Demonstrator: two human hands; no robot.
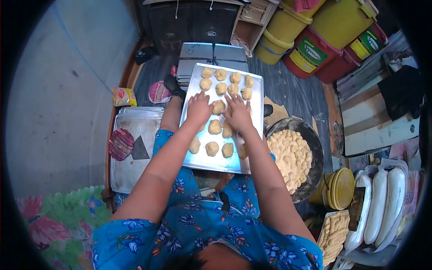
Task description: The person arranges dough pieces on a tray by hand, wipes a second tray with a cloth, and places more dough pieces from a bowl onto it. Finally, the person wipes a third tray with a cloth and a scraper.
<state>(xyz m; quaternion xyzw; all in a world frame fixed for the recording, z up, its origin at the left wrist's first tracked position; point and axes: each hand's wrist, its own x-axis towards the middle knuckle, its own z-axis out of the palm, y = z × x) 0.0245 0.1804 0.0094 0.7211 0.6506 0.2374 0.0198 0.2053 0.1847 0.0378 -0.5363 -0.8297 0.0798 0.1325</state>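
A silver tray [202, 163] lies across my lap, with several rough dough balls [212, 149] in rows on it. My left hand [199, 108] is over the tray's left side, palm down with fingers spread, beside a dough ball [218, 107] in the middle. On the other side of that ball, my right hand [237, 113] also rests palm down, its fingers apart. Both hands partly cover dough balls beneath or next to them. To the right of the tray, a dark round basin [317, 155] holds a heap of small dough pieces [290, 157].
Stacked trays [211, 50] stand beyond my tray; more trays [121, 173] lie at left under a patterned cloth [120, 144]. Yellow and red buckets [307, 52] fill the back right. At lower right are a yellow tub [340, 188], white wrapped rolls [377, 207] and a dough-covered board [334, 234].
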